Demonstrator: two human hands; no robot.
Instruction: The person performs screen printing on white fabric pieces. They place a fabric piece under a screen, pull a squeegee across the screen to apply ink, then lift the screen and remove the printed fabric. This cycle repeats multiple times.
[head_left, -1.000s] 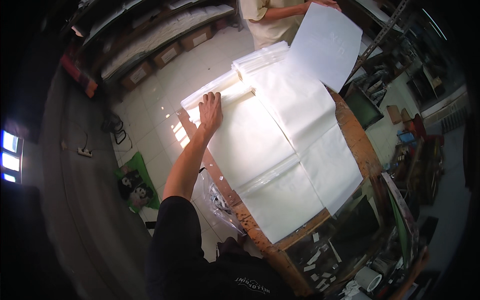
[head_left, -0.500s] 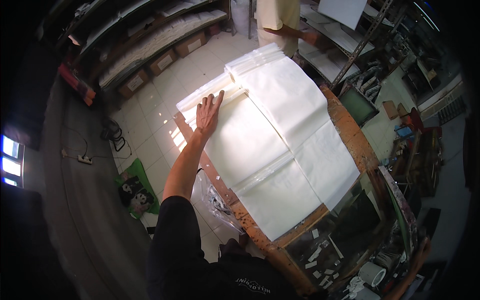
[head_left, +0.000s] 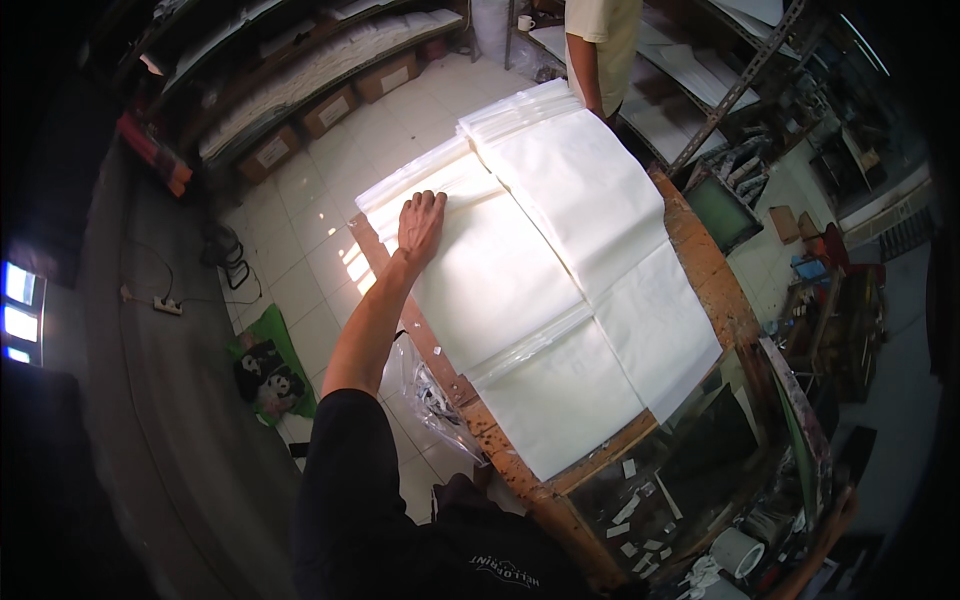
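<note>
White plastic bags (head_left: 590,190) lie in overlapping stacks on a worn wooden table (head_left: 700,260), with clear, ridged edges bunched at the far side. My left hand (head_left: 422,228) rests on the left stack near its far edge. Its fingers are curled and pressed together on the top bag (head_left: 490,265). At the lower right, my right hand (head_left: 843,505) is dim and partly hidden. It appears closed around the end of a raised, framed screen (head_left: 797,425) with a green inner face.
A glass panel (head_left: 640,490) littered with white scraps is set in the table's near end, beside a white roll (head_left: 738,552). Another person (head_left: 600,50) stands beyond the table near shelves (head_left: 690,90). A green bag (head_left: 270,365) lies on the floor at left.
The spread fingers of my left hand have curled together on the bag. The person beyond the table has lowered an arm. The view has shifted slightly.
</note>
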